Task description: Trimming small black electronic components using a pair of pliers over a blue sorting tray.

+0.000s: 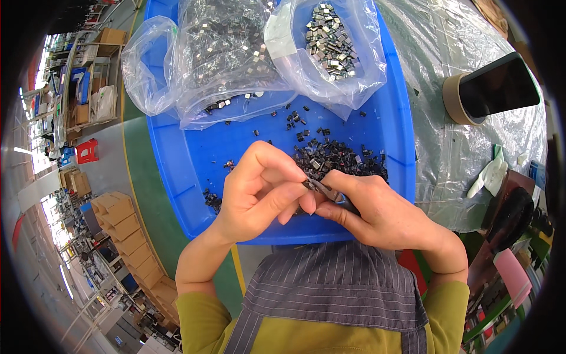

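Observation:
My left hand [259, 189] pinches a tiny dark part [307, 184] between thumb and forefinger, over the near side of a blue plastic tray [236, 147]. My right hand [377, 209] grips metal tweezers [325, 190], whose tips meet that part at my left fingertips. Just beyond my fingers lies a heap of small black parts [339, 159] on the tray floor. Two clear plastic bags rest at the tray's far side: the left bag [224, 53] holds dark and silver parts, the right bag [330, 44] holds small silver pieces.
A roll of brown tape [457, 97] with a dark phone [498, 85] lying on it stands on the plastic-covered table [448, 153] to the right. Below it lie white scraps [489, 174]. Cardboard boxes [124, 230] and shelving [82, 76] fill the floor at left.

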Demonstrator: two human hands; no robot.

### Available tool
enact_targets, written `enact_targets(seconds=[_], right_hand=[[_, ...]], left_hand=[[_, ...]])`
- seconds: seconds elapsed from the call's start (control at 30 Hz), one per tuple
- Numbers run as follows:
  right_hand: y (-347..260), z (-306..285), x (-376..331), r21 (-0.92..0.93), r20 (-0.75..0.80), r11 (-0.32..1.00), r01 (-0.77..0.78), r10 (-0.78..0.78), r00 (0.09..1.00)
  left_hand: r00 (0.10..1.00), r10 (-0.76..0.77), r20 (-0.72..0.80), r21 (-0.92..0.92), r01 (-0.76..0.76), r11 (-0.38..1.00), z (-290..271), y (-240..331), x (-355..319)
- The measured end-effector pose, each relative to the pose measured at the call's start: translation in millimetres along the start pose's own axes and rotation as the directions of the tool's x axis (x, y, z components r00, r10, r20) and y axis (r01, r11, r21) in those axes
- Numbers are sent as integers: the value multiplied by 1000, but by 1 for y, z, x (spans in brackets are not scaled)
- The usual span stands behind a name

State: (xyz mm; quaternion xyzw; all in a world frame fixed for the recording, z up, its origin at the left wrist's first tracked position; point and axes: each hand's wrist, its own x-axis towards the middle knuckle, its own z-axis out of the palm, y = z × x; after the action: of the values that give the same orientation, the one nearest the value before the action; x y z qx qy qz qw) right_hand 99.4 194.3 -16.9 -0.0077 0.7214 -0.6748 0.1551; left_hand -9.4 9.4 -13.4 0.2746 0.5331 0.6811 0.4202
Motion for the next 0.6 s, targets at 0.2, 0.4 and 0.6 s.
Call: enact_targets(seconds=[0.2,0.4,0.6], right_hand=[[1,0,1,-5,-2,999,-32,32,999],[1,0,3,13,-6,999,-29,29,1000],[-4,0,3,-11,9,997,-77,77,997]], left_hand=[[999,-9,-47,53,11,999,3,2,0],[996,-7,-85,122,18,992,4,2,-2],[995,-37,-88,111,46,993,3,3,-1]])
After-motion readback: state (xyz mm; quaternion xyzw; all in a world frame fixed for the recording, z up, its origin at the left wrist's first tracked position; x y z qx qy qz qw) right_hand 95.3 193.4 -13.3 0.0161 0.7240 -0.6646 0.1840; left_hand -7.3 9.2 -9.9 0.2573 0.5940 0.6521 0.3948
